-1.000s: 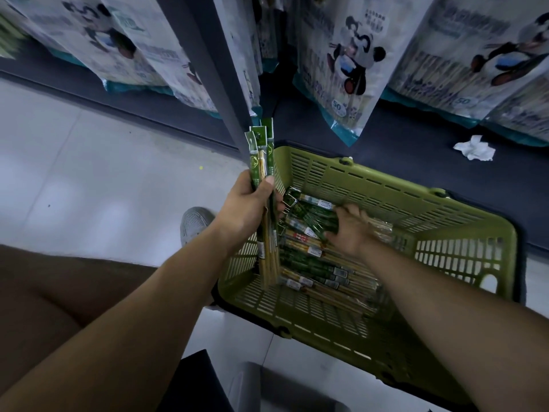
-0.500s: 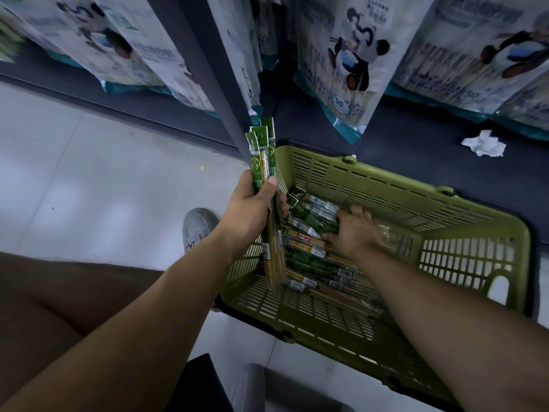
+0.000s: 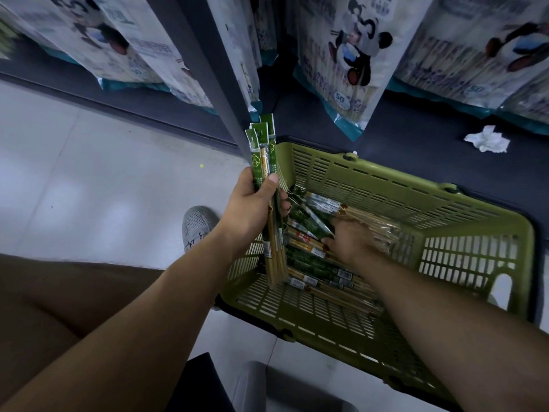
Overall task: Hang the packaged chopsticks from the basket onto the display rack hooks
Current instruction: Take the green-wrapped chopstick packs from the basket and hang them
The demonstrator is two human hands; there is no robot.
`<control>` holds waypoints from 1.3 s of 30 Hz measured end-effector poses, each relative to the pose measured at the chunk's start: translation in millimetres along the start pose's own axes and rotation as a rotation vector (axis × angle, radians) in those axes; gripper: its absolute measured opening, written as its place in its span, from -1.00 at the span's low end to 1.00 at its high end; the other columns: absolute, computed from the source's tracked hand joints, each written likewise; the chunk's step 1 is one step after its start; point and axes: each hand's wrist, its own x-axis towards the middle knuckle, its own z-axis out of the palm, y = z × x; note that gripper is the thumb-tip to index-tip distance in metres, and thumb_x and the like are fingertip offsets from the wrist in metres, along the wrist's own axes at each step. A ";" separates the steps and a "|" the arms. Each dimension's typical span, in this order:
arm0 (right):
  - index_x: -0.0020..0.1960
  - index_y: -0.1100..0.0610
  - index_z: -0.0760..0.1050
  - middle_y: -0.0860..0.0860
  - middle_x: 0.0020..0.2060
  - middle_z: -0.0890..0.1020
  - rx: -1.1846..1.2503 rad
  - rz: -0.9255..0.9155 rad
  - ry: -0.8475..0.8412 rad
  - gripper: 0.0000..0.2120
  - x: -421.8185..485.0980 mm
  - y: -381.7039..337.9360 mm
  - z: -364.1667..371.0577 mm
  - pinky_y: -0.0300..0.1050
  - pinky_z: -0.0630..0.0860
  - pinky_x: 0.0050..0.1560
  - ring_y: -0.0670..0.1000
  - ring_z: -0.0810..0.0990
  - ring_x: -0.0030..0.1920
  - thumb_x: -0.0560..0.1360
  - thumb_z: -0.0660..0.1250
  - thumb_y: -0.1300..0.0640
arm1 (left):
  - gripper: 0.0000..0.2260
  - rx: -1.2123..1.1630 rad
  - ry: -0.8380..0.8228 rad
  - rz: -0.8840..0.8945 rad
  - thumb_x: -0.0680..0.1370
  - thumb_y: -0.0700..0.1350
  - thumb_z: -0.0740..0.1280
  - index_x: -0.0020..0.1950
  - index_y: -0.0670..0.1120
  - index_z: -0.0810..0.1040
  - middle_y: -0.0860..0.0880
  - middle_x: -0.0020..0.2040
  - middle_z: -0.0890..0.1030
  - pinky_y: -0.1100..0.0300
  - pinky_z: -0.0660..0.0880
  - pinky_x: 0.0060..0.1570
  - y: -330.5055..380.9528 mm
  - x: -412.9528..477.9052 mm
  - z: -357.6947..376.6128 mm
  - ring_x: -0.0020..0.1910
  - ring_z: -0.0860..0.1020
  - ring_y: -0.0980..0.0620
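A green slatted basket (image 3: 445, 221) stands on the floor against the rack's dark base. Inside it lie several chopstick packs (image 3: 315, 263) with green and clear wrappers. My left hand (image 3: 252, 209) grips an upright bundle of three chopstick packs (image 3: 263, 153) over the basket's left rim, green header cards on top. My right hand (image 3: 350, 236) is down in the basket, fingers curled into the pile around a green pack (image 3: 312, 217). The rack's hooks are out of view.
Large panda-printed bags (image 3: 341, 58) hang from the rack above the basket. A grey upright post (image 3: 208, 69) rises just behind the held bundle. A crumpled white tissue (image 3: 487, 139) lies on the dark base. A grey shoe (image 3: 196, 224) is on the tiled floor to the left.
My right hand has slid a little deeper and to the right in the pile, with blurred fingers. My left hand keeps the bundle in the same place.
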 end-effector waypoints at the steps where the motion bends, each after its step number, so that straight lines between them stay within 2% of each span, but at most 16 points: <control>1: 0.33 0.07 0.52 0.10 0.18 0.62 -0.009 -0.004 0.012 -0.55 0.0 0.4 0.3 -0.05 0.50 0.06 0.15 0.60 0.17 0.57 0.35 -0.18 | -0.85 0.000 0.000 0.000 0.72 -0.03 0.23 0.17 -0.11 0.42 0.03 -0.24 0.67 0.12 0.65 -0.17 0.3 -0.1 -0.2 -0.21 0.68 -0.02; 6: 0.17 0.09 0.59 0.11 0.05 0.65 0.089 0.009 0.106 -0.74 -4.3 2.1 1.3 -0.07 0.49 -0.03 0.17 0.63 0.07 0.59 0.32 -0.05 | -0.89 -0.013 -0.002 -0.013 0.72 -0.02 0.25 0.14 -0.06 0.44 -0.01 -0.20 0.67 0.15 0.61 -0.20 1.1 0.1 0.9 -0.19 0.69 -0.03; 9: 0.20 0.11 0.57 0.14 0.03 0.68 0.171 0.044 0.086 -0.74 -6.8 6.0 -1.8 -0.09 0.42 -0.14 0.21 0.64 0.02 0.62 0.30 -0.02 | -0.94 -0.044 -0.008 -0.025 0.70 -0.04 0.28 0.12 0.01 0.51 -0.04 -0.16 0.68 0.17 0.61 -0.20 0.0 -1.2 1.7 -0.16 0.71 -0.03; 11: 0.16 0.12 0.55 0.13 -0.10 0.65 0.316 0.027 0.101 -0.79 -13.0 10.0 -12.1 -0.12 0.36 -0.23 0.21 0.64 -0.07 0.63 0.31 0.01 | -0.92 -0.060 -0.015 -0.041 0.69 -0.03 0.31 0.13 0.00 0.54 -0.06 -0.12 0.69 0.15 0.62 -0.18 -1.9 -2.9 3.3 -0.13 0.72 -0.05; 13: 0.00 0.04 0.51 0.02 -0.27 0.57 0.504 -0.004 0.152 -0.94 -23.8 14.2 -27.0 -0.13 0.34 -0.35 0.09 0.59 -0.26 0.62 0.33 0.06 | -0.90 -0.071 -0.003 -0.058 0.68 -0.02 0.33 0.13 -0.01 0.55 -0.06 -0.12 0.70 0.13 0.63 -0.18 -4.6 -5.7 4.8 -0.11 0.73 -0.05; 15: -0.17 -0.05 0.37 -0.08 -0.39 0.47 0.617 -0.044 0.238 -0.76 -36.4 10.1 -46.1 -0.17 0.29 -0.46 -0.15 0.46 -0.41 0.62 0.35 0.08 | -0.89 -0.072 0.018 -0.071 0.68 0.00 0.32 0.14 -0.01 0.54 -0.03 -0.17 0.69 0.17 0.62 -0.25 -6.8 -9.4 6.6 -0.17 0.70 -0.01; 17: -0.20 -0.03 0.37 -0.10 -0.42 0.44 0.762 -0.045 0.290 -0.74 -47.1 -3.4 -65.2 -0.28 0.23 -0.51 -0.17 0.42 -0.46 0.61 0.36 0.08 | -0.84 -0.052 0.031 -0.085 0.69 0.03 0.28 0.16 -0.02 0.52 0.00 -0.19 0.65 0.15 0.63 -0.26 -7.1 -12.3 10.5 -0.19 0.64 0.01; 19: -0.18 0.00 0.43 -0.10 -0.43 0.43 0.905 -0.051 0.324 -0.78 -56.4 -25.3 -80.1 -0.30 0.27 -0.50 -0.20 0.41 -0.47 0.61 0.38 0.08 | -0.78 -0.006 0.042 -0.082 0.71 0.08 0.24 0.24 -0.02 0.50 0.00 -0.11 0.63 0.00 0.62 -0.08 -6.2 -13.5 16.0 -0.12 0.61 -0.01; 21: -0.13 -0.02 0.49 -0.08 -0.40 0.48 0.985 -0.078 0.316 -0.85 -64.0 -49.1 -88.5 -0.34 0.32 -0.48 -0.22 0.44 -0.45 0.61 0.37 0.09 | -0.72 0.010 0.039 -0.077 0.71 0.10 0.22 0.32 -0.03 0.49 -0.02 0.03 0.65 -0.04 0.59 0.06 -3.8 -15.3 22.3 0.00 0.63 -0.04; 23: -0.02 0.02 0.54 0.01 -0.32 0.57 1.051 -0.086 0.290 -0.95 -70.1 -68.7 -92.4 -0.36 0.35 -0.45 -0.22 0.48 -0.41 0.63 0.34 0.08 | -0.72 -0.056 0.006 -0.088 0.72 0.06 0.21 0.35 -0.04 0.50 -0.09 0.15 0.68 0.00 0.63 0.04 -1.5 -17.7 28.4 0.07 0.68 -0.07; 25: 0.10 0.11 0.55 0.11 -0.18 0.58 1.041 -0.070 0.262 -0.85 -72.6 -81.0 -94.2 -0.28 0.37 -0.34 -0.17 0.49 -0.31 0.66 0.28 0.05 | -0.74 -0.179 -0.025 -0.122 0.74 0.01 0.19 0.35 -0.09 0.49 -0.13 0.16 0.69 0.13 0.65 -0.06 0.5 -19.7 33.1 0.06 0.71 -0.02; 27: 0.29 0.13 0.51 0.07 -0.02 0.48 0.887 -0.083 0.269 -0.73 -74.5 -86.6 -93.0 -0.22 0.34 -0.11 -0.08 0.44 -0.09 0.69 0.19 0.03 | -0.74 -0.229 -0.035 -0.136 0.74 0.00 0.19 0.34 -0.10 0.49 -0.10 0.14 0.68 0.20 0.62 -0.03 0.3 -20.6 35.7 0.07 0.71 0.05; 30: 0.55 0.04 0.27 0.03 0.14 0.32 0.677 -0.128 0.251 -0.54 -78.4 -84.7 -93.0 -0.17 0.27 0.16 -0.04 0.26 0.14 0.70 0.01 -0.07 | -0.70 -0.123 -0.091 -0.095 0.72 0.05 0.21 0.38 -0.08 0.39 0.03 0.15 0.63 0.31 0.58 0.01 0.1 -22.6 36.4 0.08 0.67 0.22; 33: 0.57 -0.04 0.22 0.03 0.33 0.26 0.495 -0.177 0.151 -0.42 -76.6 -76.3 -100.5 0.02 0.27 0.38 0.05 0.23 0.31 0.63 -0.15 -0.19 | -0.67 -0.004 -0.128 -0.048 0.68 -0.01 0.31 0.35 -0.14 0.35 0.01 0.12 0.61 0.41 0.57 -0.10 1.9 -20.4 34.1 -0.01 0.68 0.29; 36: 0.53 0.02 0.31 0.07 0.34 0.35 0.593 -0.258 -0.006 -0.53 -68.2 -67.6 -105.1 0.07 0.28 0.43 0.11 0.32 0.37 0.65 0.06 -0.06 | -0.65 0.043 -0.057 -0.042 0.64 -0.05 0.39 0.33 -0.18 0.42 -0.14 0.13 0.66 0.17 0.63 0.01 3.1 -15.3 29.9 0.07 0.69 0.00; 39: 0.47 -0.07 0.41 0.02 0.25 0.56 0.918 -0.238 -0.114 -0.51 -58.7 -52.9 -101.1 -0.03 0.46 0.26 0.03 0.53 0.26 0.54 0.25 -0.07 | -0.66 0.057 -0.017 -0.045 0.63 0.00 0.41 0.33 -0.13 0.49 -0.14 0.10 0.68 0.00 0.62 0.10 4.5 -12.1 23.1 0.06 0.68 -0.08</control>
